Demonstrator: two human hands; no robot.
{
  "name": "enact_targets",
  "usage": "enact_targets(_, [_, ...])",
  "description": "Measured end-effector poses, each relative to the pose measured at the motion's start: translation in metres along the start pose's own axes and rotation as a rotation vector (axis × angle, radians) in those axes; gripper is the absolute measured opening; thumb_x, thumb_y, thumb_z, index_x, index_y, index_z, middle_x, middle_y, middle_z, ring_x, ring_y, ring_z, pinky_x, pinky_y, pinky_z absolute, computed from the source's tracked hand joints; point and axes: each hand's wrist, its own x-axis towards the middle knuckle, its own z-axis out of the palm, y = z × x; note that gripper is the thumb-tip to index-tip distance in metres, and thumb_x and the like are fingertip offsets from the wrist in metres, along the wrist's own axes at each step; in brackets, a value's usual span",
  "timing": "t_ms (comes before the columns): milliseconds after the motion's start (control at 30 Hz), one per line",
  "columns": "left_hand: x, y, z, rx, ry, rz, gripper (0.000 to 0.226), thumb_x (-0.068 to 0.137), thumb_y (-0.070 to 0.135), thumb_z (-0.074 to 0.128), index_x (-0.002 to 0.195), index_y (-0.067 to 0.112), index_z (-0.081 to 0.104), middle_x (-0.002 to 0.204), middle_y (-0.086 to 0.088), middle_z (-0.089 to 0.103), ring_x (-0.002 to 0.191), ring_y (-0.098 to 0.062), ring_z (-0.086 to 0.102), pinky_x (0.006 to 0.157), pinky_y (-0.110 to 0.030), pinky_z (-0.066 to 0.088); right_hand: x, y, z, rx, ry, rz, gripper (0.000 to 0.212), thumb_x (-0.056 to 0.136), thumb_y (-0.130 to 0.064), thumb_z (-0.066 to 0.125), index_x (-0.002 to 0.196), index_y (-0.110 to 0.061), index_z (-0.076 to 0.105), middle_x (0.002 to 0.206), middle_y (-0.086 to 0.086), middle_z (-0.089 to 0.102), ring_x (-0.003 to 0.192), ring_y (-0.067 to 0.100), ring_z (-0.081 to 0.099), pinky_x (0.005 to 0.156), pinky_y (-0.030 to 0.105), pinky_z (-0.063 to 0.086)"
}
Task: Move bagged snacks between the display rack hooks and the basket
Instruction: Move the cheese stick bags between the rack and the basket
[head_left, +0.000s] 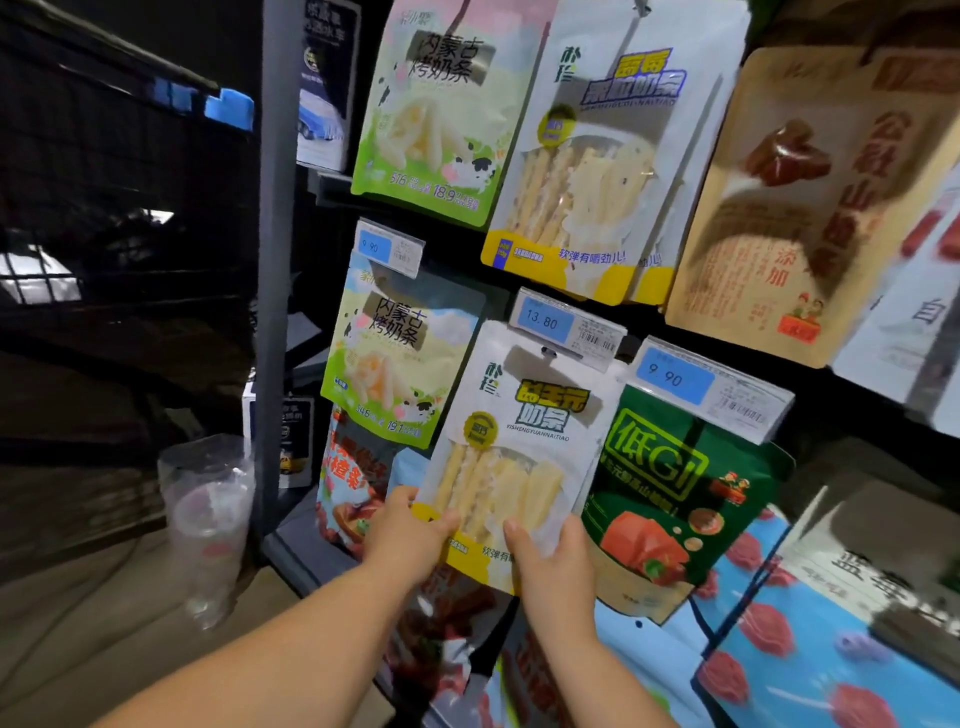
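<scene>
A white and yellow bag of milk sticks (511, 447) hangs at the middle hook of the display rack, under the 13.80 price tag (566, 325). My left hand (410, 535) grips its lower left corner, thumb on the front. My right hand (553, 561) holds its lower right edge, thumb laid on the front. The bag's top hole sits at the hook. The basket is not in view.
Around it hang a green milk-strip bag (395, 353), a dark green hawthorn bag (685, 509), a second white and yellow bag (597, 156) above, and a tan bag (810, 208) at right. The grey rack post (272, 260) stands left. A clear plastic bag (208, 514) hangs near the floor.
</scene>
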Motion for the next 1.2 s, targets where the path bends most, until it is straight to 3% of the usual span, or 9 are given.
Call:
enact_targets(133, [0.004,0.002,0.011,0.045,0.007,0.019,0.069,0.087,0.039,0.07,0.143,0.013,0.039,0.134,-0.013,0.052,0.119,-0.032,0.052,0.094,-0.034,0.045,0.005,0.012,-0.003,-0.132,-0.03,-0.009,0.037,0.098,-0.034,0.057,0.079,-0.006,0.042,0.072,0.008,0.042,0.063,0.017,0.037,0.058,0.032,0.031])
enact_targets(233, [0.001,0.007,0.013,0.118,0.016,0.044,0.066,0.089,0.037,0.069,0.142,0.012,0.04,0.137,-0.015,0.048,0.122,-0.034,0.05,0.096,-0.038,0.042,0.004,0.018,-0.009,-0.146,-0.05,0.024,0.031,0.098,-0.031,0.057,0.076,-0.016,0.04,0.065,-0.002,0.038,0.059,0.014,0.035,0.051,0.026,0.024])
enact_targets(400, [-0.012,0.014,0.02,0.163,-0.022,0.165,0.036,0.089,0.037,0.067,0.112,0.015,0.05,0.112,-0.008,0.057,0.103,-0.03,0.056,0.089,-0.04,0.048,-0.007,0.021,-0.037,-0.06,0.01,0.025,0.012,0.098,-0.03,0.058,0.094,-0.019,0.056,0.065,-0.01,0.052,0.063,0.004,0.048,0.055,0.02,0.034])
enact_targets(600, [-0.051,0.03,0.048,0.202,-0.245,0.4,0.016,0.092,0.027,0.065,0.089,0.017,0.052,0.077,0.003,0.052,0.077,-0.023,0.053,0.065,-0.031,0.036,-0.034,0.025,-0.087,-0.075,0.08,0.029,0.016,0.098,-0.033,0.053,0.082,-0.03,0.053,0.078,-0.003,0.065,0.071,0.013,0.068,0.069,0.036,0.055])
enact_targets(733, [-0.087,0.038,0.084,0.257,-0.425,0.573,0.017,0.092,0.028,0.064,0.091,0.015,0.054,0.072,0.003,0.052,0.063,-0.009,0.048,0.058,-0.022,0.035,-0.062,0.029,-0.143,-0.129,0.136,0.012,0.025,0.1,-0.029,0.054,0.076,-0.022,0.055,0.072,0.002,0.068,0.054,-0.002,0.062,0.056,0.02,0.048])
enact_targets(800, [-0.111,0.044,0.11,0.253,-0.509,0.633,0.018,0.093,0.028,0.063,0.092,0.012,0.055,0.069,0.004,0.049,0.059,-0.007,0.043,0.054,-0.018,0.032,-0.078,0.032,-0.18,-0.182,0.193,0.017,0.03,0.099,-0.033,0.054,0.076,-0.014,0.058,0.069,0.005,0.068,0.053,0.001,0.062,0.061,0.027,0.05])
enact_targets(900, [-0.157,0.056,0.155,0.19,-0.619,0.696,0.016,0.092,0.024,0.065,0.084,0.014,0.054,0.063,0.006,0.046,0.056,-0.006,0.042,0.055,-0.02,0.033,-0.109,0.039,-0.239,-0.233,0.292,0.058,0.035,0.098,-0.04,0.055,0.07,-0.019,0.056,0.062,0.003,0.065,0.061,0.016,0.065,0.067,0.036,0.051])
enact_targets(1067, [-0.242,0.073,0.23,0.194,-0.826,0.787,0.022,0.092,0.025,0.064,0.076,0.023,0.051,0.066,0.004,0.048,0.062,-0.012,0.046,0.058,-0.019,0.034,-0.168,0.051,-0.341,-0.383,0.433,0.138,0.037,0.099,-0.04,0.051,0.069,-0.019,0.053,0.059,-0.001,0.056,0.058,0.013,0.055,0.063,0.033,0.044])
enact_targets(1200, [-0.318,0.095,0.276,0.234,-1.016,0.905,0.027,0.093,0.028,0.062,0.07,0.026,0.047,0.067,0.004,0.046,0.065,-0.015,0.046,0.061,-0.025,0.036,-0.226,0.08,-0.416,-0.4,0.596,0.245,0.041,0.098,-0.047,0.049,0.075,-0.014,0.058,0.068,0.009,0.066,0.065,0.027,0.066,0.069,0.042,0.055])
